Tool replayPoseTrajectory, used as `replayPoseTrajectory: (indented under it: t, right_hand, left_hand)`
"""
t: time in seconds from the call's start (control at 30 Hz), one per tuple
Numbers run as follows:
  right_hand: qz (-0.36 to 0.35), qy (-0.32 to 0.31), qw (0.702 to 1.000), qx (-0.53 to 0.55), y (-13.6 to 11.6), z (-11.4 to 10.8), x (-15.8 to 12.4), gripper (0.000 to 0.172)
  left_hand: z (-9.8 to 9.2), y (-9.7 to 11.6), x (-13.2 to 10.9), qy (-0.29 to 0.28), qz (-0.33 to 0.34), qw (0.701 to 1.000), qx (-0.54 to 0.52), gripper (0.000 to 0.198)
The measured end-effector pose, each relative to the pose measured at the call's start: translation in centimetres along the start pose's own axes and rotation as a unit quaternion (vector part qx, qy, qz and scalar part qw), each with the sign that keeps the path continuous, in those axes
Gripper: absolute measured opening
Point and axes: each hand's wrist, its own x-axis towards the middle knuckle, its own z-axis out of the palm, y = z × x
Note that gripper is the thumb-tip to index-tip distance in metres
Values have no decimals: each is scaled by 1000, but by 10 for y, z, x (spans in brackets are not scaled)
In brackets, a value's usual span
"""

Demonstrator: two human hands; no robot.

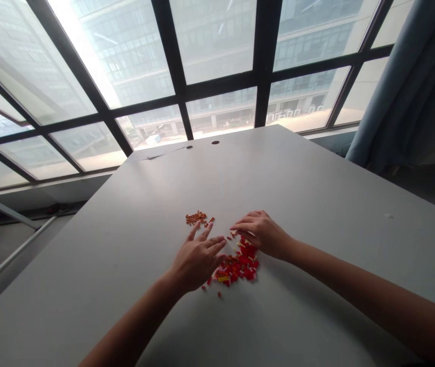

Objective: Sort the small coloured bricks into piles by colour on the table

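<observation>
A loose heap of small red plastic bricks (238, 265) with a few yellow pieces lies on the pale grey table (297, 204). Beyond it sits a smaller cluster of orange-brown bricks (196, 218). My left hand (198, 261) rests palm down with spread fingers, its fingertips at the heap's left edge. My right hand (260, 233) lies at the heap's upper side, fingers together and pointing left. Its palm hides anything that might be under it. A few stray bricks lie between the two hands.
Two small round holes (202, 142) pierce the table's far end, with a tall black-framed window (217, 76) behind it. A blue-grey curtain (401, 86) hangs at the right. A metal rail (11, 252) runs below the table's left edge.
</observation>
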Motion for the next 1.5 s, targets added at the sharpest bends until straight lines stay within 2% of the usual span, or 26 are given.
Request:
replayPoseTrajectory:
  t: [0.23, 0.47, 0.53, 0.67, 0.77, 0.9, 1.1, 1.2, 1.33, 1.5]
  right_hand:
    - [-34, 7, 998, -47, 7, 8, -7, 19]
    - [-42, 20, 999, -13, 3, 0, -16, 15]
    - [-28, 17, 999, 3, 4, 0, -15, 15]
    - [6, 19, 1000, 8, 5, 8, -13, 23]
    - [7, 30, 999, 13, 6, 16, -14, 24]
    - [3, 52, 999, 11, 6, 20, -19, 23]
    - [-22, 48, 998, 20, 6, 17, -19, 19]
    - [-20, 55, 998, 22, 6, 17, -19, 19]
    - [-13, 58, 998, 23, 6, 18, -19, 19]
    - [-8, 49, 998, 27, 6, 17, -20, 18]
  left_hand:
    - [6, -4, 6, -22, -18, 999, 33, 35]
    - [8, -16, 13, -11, -94, 990, 101, 41]
    - [6, -13, 14, -18, -76, 993, 87, 40]
    - [3, -2, 15, -53, 12, 998, 33, 40]
    - [4, 0, 18, -70, 29, 997, 24, 41]
    - [8, -10, 20, -53, -5, 997, 64, 40]
    - [7, -20, 20, -18, -89, 986, 143, 40]
    - [5, -16, 21, -9, -70, 990, 121, 39]
    - [11, -15, 28, -32, -20, 996, 87, 38]
    - [13, -29, 27, -8, -72, 988, 136, 35]
